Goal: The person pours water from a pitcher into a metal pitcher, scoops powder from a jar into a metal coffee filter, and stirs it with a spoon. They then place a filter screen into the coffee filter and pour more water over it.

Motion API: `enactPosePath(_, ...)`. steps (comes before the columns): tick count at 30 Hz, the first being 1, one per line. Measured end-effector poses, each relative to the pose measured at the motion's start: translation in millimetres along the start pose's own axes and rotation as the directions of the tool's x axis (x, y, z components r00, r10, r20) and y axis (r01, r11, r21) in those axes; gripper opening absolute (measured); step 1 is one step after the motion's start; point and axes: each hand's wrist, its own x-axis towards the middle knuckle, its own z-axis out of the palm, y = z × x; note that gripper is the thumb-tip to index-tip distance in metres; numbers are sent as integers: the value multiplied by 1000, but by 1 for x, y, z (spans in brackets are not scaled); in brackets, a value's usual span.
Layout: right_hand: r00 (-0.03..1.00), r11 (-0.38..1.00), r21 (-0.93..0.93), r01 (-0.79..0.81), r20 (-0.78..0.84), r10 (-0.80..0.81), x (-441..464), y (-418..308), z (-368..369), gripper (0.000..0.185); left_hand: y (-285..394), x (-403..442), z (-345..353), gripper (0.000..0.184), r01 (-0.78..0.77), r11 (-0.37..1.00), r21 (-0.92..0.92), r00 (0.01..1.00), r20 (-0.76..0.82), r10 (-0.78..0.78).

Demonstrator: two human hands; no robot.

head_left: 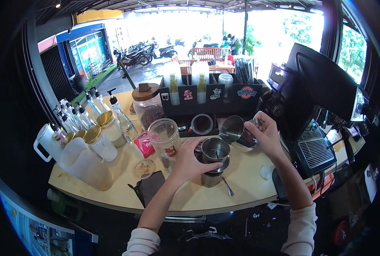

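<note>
My left hand (192, 158) wraps around a steel cup (215, 150), its thumb along the near side. That cup sits on or just above another metal container (211, 180); whether they touch I cannot tell. My right hand (263, 131) grips the handle of a steel pitcher (232, 129), tilted with its mouth close to the cup's far rim. No stream of liquid shows clearly. A metal spoon (227, 186) lies beside the lower container. Left of my left hand stands a clear jar (163, 135) with a red print.
Pump bottles (120, 113), gold-lidded jars (101, 143) and a plastic jug (85, 164) crowd the left. A black cup organiser (217, 99) stands behind, beside a coffee-bean jar (149, 109). An espresso machine (311, 145) bounds the right. A dark cloth (150, 187) lies near the front edge.
</note>
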Motion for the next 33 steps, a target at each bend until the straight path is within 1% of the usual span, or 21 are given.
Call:
enactPosePath(2,1000,1000,-16,2,3,-2,0,-1,1,25,-2,-1,2,77,28,998,-64,1000,10,-28)
enactPosePath(5,1000,1000,-6,-13,7,13,1,-2,2,25,-5,-1,4,77,20,997,-80,1000,7,-20)
enactPosePath(6,1000,999,-31,-8,14,9,1,-1,2,25,-4,-1,4,77,20,997,-80,1000,7,-19)
enactPosePath(7,1000,998,-56,-4,21,5,2,0,2,25,-2,-1,3,78,15,997,-75,1000,5,-14)
enactPosePath(12,1000,999,-40,-5,26,6,2,-2,4,25,0,-2,4,78,31,997,-71,999,12,-30)
enactPosePath(14,1000,999,-41,-8,28,9,2,-3,5,25,5,-3,1,75,8,1000,21,1000,18,-8)
enactPosePath(19,999,985,-167,31,35,-26,3,-2,3,25,5,-3,2,76,7,1000,17,1000,27,-7)
enactPosePath(22,999,983,-180,42,28,-38,3,-3,3,26,6,-3,2,76,7,1000,24,1000,30,-8)
enactPosePath(23,999,983,-180,42,28,-38,2,-4,3,26,6,-3,2,76,8,1000,22,999,33,-8)
enactPosePath(25,999,993,-116,-25,37,29,1,-8,3,23,6,-3,1,76,5,1000,28,1000,29,-6)
enactPosePath(26,999,993,-116,-25,37,29,1,-7,1,23,6,-3,1,76,2,999,34,1000,25,-3)
enactPosePath(28,999,978,-206,11,43,-3,2,-4,-4,23,9,-3,-1,76,-2,999,38,1000,23,1)
enactPosePath(29,999,978,-206,11,43,-2,2,-4,-3,23,10,-3,-2,76,-6,999,41,1000,21,5)
enactPosePath(31,1000,993,-119,-3,6,4,0,-6,-1,27,11,-3,-2,76,-5,999,39,1000,18,5)
enactPosePath(33,1000,991,-136,-1,3,1,-1,-9,-3,27,11,-4,-2,76,-5,999,37,1000,16,5)
